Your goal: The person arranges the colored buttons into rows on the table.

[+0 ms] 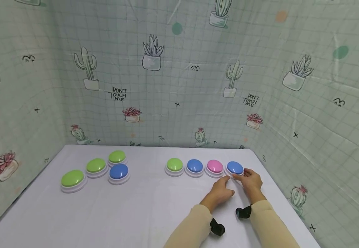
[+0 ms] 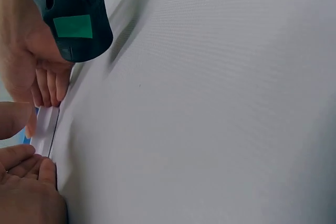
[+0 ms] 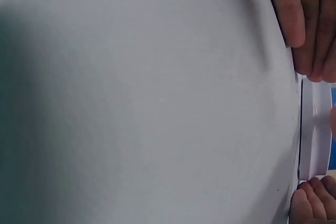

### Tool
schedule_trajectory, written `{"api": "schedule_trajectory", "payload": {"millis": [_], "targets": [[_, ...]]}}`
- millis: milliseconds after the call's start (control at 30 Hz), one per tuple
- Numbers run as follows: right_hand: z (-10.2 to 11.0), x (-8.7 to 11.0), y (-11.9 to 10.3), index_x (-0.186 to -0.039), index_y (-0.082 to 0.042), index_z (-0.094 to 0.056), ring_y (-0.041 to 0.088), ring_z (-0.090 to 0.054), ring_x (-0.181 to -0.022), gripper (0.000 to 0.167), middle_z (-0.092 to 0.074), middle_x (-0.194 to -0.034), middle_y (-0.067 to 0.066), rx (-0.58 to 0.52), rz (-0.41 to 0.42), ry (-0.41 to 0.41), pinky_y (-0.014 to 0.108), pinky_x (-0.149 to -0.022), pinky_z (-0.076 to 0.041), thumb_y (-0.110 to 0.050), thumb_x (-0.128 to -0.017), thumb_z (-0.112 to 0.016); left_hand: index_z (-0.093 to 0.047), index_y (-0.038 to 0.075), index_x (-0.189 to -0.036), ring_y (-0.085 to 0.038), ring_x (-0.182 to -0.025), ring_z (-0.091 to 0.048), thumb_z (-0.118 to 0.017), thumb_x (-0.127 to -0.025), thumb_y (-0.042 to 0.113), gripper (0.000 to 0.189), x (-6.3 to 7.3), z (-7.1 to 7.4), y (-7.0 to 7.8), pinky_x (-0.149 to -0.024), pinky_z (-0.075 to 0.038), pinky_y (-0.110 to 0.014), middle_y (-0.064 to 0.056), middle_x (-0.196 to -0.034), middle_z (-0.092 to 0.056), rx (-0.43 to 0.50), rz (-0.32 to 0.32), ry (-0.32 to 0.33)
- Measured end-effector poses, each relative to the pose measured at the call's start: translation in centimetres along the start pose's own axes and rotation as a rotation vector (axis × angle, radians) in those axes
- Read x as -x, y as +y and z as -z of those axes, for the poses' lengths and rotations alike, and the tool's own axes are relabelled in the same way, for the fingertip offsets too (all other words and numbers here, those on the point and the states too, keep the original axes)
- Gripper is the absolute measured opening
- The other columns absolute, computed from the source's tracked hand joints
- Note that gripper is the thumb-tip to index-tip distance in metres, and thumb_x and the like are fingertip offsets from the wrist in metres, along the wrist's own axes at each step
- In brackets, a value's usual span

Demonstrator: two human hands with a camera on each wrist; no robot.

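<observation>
A blue push button [image 1: 235,167] on a round white base stands at the right end of a row. My right hand [image 1: 251,182] holds this button at its right side, thumb at the front edge. Close by on the left, my left hand [image 1: 220,193] points its index finger at the base, thumb spread away. In the left wrist view, the white base [image 2: 46,124] lies between the fingertips of both hands. The right wrist view shows the base [image 3: 315,129] edge-on, flanked by fingers. Beside it in the row are pink [image 1: 214,166], blue [image 1: 194,166] and green [image 1: 174,165] buttons.
On the left of the white table [image 1: 105,217] sit more buttons: a blue one [image 1: 118,171] and green ones [image 1: 72,178], [image 1: 96,165], [image 1: 117,157]. Cactus-printed cloth [image 1: 167,86] encloses the back and sides. Each wrist wears a black camera [image 1: 217,227].
</observation>
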State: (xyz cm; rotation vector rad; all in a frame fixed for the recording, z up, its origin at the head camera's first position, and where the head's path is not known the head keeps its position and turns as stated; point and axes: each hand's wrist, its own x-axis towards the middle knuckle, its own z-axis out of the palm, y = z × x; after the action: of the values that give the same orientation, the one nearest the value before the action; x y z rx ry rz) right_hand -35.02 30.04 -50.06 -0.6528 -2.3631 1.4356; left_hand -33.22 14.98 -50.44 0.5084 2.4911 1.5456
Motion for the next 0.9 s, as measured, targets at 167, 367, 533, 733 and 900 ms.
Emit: {"api": "schedule_trajectory", "payload": {"millis": [167, 367, 533, 733, 900], "targets": [[-0.5, 0.1, 0.1, -0.148, 0.015, -0.045, 0.049, -0.044, -0.143, 0.073, -0.046, -0.151, 0.035, -0.014, 0.006, -0.011, 0.054, -0.119, -0.039, -0.016, -0.092, -0.081, -0.063, 0.005, -0.143, -0.025, -0.134, -0.060, -0.077, -0.089, 0.014, 0.056, 1.1, 1.2, -0.9, -0.114, -0.047, -0.034, -0.011, -0.140, -0.067, -0.007, 0.002, -0.010], [-1.1, 0.7, -0.1, -0.150, 0.013, -0.043, 0.049, -0.042, -0.144, 0.073, -0.045, -0.153, 0.036, -0.085, -0.049, 0.043, 0.053, -0.120, -0.038, -0.017, -0.094, -0.079, -0.066, 0.010, -0.141, -0.024, -0.131, -0.061, -0.075, -0.096, 0.019, 0.047, 3.1, 4.3, -2.6, -0.113, -0.049, -0.040, -0.006, -0.137, -0.069, 0.059, 0.065, -0.072], [-2.6, 1.6, -1.4, -0.140, 0.013, -0.054, 0.046, -0.057, -0.133, 0.061, -0.058, -0.142, 0.034, -0.185, -0.014, 0.236, 0.052, -0.112, -0.048, -0.013, -0.091, -0.080, -0.066, 0.006, -0.138, -0.024, -0.124, -0.064, -0.072, -0.099, 0.018, 0.041, 4.6, 8.6, -4.3, -0.112, -0.049, -0.047, -0.005, -0.131, -0.070, 0.140, 0.088, -0.122], [-5.1, 2.3, -4.8, -0.128, 0.010, -0.064, 0.040, -0.067, -0.118, 0.045, -0.069, -0.130, 0.027, -0.263, 0.131, 0.388, 0.045, -0.109, -0.048, -0.010, -0.091, -0.081, -0.067, 0.000, -0.133, -0.023, -0.114, -0.067, -0.070, -0.101, 0.013, 0.034, 5.6, 13.7, -6.3, -0.105, -0.054, -0.044, -0.006, -0.122, -0.072, 0.183, 0.102, -0.108], [-7.5, 3.4, -7.2, -0.116, 0.006, -0.068, 0.020, -0.067, -0.088, 0.033, -0.073, -0.109, 0.022, -0.264, 0.215, 0.406, 0.018, -0.077, -0.053, -0.015, -0.094, -0.080, -0.067, 0.000, -0.132, -0.020, -0.106, -0.068, -0.069, -0.102, 0.014, 0.033, 7.0, 17.5, -7.7, -0.095, -0.058, -0.039, -0.007, -0.120, -0.073, 0.209, 0.133, -0.019]]}}
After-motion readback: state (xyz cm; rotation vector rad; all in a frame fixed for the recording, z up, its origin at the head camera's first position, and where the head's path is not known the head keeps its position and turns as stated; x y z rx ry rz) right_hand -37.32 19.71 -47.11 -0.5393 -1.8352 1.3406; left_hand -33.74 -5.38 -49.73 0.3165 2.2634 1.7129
